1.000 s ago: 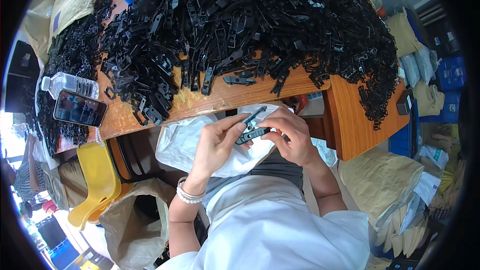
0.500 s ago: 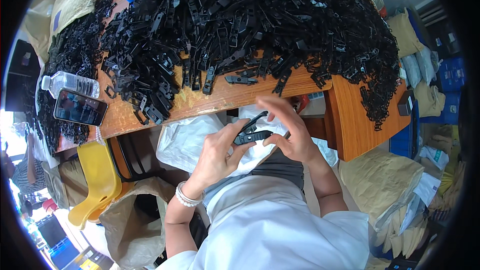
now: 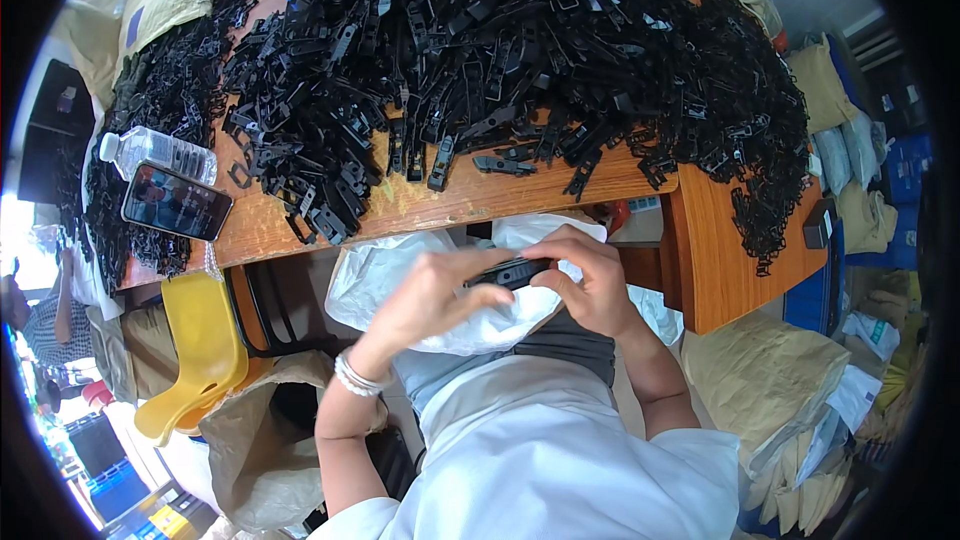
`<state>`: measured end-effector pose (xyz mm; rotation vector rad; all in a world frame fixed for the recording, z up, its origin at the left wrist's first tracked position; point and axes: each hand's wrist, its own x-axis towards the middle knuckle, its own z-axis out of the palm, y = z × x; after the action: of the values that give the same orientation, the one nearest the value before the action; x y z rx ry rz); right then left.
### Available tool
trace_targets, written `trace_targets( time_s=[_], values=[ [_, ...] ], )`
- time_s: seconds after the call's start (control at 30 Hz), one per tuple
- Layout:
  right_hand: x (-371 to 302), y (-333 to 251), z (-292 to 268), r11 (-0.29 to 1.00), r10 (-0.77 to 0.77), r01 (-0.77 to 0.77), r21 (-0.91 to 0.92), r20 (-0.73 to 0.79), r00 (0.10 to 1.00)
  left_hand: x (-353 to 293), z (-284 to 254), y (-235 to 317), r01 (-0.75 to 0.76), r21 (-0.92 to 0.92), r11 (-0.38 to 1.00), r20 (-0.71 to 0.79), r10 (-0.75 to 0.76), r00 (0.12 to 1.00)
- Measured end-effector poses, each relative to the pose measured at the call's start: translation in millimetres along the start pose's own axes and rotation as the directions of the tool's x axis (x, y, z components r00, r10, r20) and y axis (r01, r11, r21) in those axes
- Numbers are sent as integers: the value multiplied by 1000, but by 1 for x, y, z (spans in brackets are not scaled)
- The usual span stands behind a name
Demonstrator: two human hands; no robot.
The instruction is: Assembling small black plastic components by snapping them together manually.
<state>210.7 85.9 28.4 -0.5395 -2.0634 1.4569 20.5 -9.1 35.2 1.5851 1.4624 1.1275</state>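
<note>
From seven o'clock, the bare left forearm [image 3: 345, 415] slants toward one o'clock, its wrist [image 3: 368, 368] leading to a motion-blurred left hand [image 3: 432, 292], thumb and fingers parted and pointing toward three. The right forearm [image 3: 652, 375] comes from five o'clock, elbow bent, and the right hand [image 3: 590, 282] curls toward nine, thumb and fingertips pinched, facing the left.

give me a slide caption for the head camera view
Right hand gripping a black plastic part above a white bag, blurred left hand alongside, before a wooden table heaped with black pieces.
</note>
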Motion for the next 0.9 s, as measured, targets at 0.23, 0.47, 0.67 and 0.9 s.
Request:
trace_targets(
  time_s=[0.23,0.47,0.67,0.9],
  values=[
    [-6,4,11,993,72,-72,-92,-8,997,60,-101,-39,238,912,334,-335,272,902],
    [-13,15,-11,978,53,-82,-193,-151,987,71,-127,-52,142,986,86,-155,182,971],
    [-14,34,-47,792,-62,-366,-490,-660,749,55,-78,-23,171,440,881,-450,51,892],
    [-10,52,-73,511,-258,-428,-745,-608,751,42,8,-10,313,-538,782,23,-358,934]
  ],
)
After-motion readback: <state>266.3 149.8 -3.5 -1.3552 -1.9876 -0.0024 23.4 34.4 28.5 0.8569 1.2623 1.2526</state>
